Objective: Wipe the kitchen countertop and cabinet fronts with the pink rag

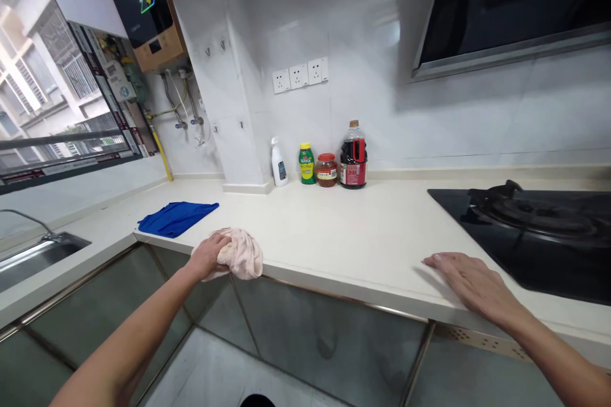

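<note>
Gripping a bunched pale pink cloth [243,253], the left hand [209,257] is at the near edge of the countertop [329,229], left of centre. The right hand [470,283] is open, fingers together, near the left side of the stove [487,241]; whether it touches the surface, I cannot tell. Progress is hard to judge, since nothing separates finished from unfinished counter. The blue cloth [176,219] lies spread at left, untouched by either hand. By the far wall stand a white spray bottle [279,165], green bottle [307,165], red-lidded jar [326,172] and large dark bottle [354,162]; their labels carry print too small to read, as does the water heater [143,19].
</note>
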Motion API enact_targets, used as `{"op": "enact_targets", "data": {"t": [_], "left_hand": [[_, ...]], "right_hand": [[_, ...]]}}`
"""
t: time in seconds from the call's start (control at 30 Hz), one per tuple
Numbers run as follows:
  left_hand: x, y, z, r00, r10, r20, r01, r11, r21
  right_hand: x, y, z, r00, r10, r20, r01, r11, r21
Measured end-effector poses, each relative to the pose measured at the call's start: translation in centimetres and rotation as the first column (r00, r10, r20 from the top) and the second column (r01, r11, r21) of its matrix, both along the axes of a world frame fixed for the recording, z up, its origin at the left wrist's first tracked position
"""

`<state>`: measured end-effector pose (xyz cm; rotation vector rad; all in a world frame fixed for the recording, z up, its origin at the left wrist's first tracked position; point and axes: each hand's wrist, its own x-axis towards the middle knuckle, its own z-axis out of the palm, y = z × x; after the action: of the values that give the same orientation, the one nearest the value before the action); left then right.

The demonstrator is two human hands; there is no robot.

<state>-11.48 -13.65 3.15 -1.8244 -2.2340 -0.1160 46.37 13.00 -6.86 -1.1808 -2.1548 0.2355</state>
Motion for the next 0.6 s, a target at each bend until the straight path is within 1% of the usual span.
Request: {"op": "enact_targets", "data": {"t": [0.1,0.2,0.27,0.37,0.5,0.57,0.6], "left_hand": [[2.4,1.1,-0.2,0.997,-0.075,-0.034,0.075,0.997,-0.018],[6.8,3.0,-0.9,0.979,-0.19,-0.071,0.188,0.982,-0.032],[10.7,4.7,-1.7,0.958,-0.273,-0.088,0.271,0.962,-0.033],[17.9,7.7,-2.9,0.916,-0.387,-0.101,0.387,0.922,-0.021],[27.7,11.5,-4.1,0.827,-0.532,-0.181,0.546,0.837,0.033],[31.5,12.8,-4.3,0.792,-0.574,-0.207,0.597,0.8,0.064],[33.0,13.3,-4.3,0.782,-0.588,-0.205,0.612,0.787,0.075]], "right_hand": [[0.1,0.5,-0.3,0.999,0.022,0.041,-0.019,0.997,-0.078],[0.1,0.9,-0.5,0.999,-0.004,0.041,0.009,0.994,-0.108],[0.0,0.9,-0.3,0.999,-0.014,0.029,0.017,0.994,-0.112],[-0.2,0.5,0.1,0.999,-0.032,0.023,0.034,0.994,-0.106],[-0.6,-0.3,0.9,0.999,-0.014,0.041,0.018,0.996,-0.085],[-0.8,-0.6,1.4,0.999,-0.015,0.037,0.018,0.996,-0.084],[-0.9,-0.7,1.7,0.999,-0.022,0.03,0.025,0.996,-0.085]]}}
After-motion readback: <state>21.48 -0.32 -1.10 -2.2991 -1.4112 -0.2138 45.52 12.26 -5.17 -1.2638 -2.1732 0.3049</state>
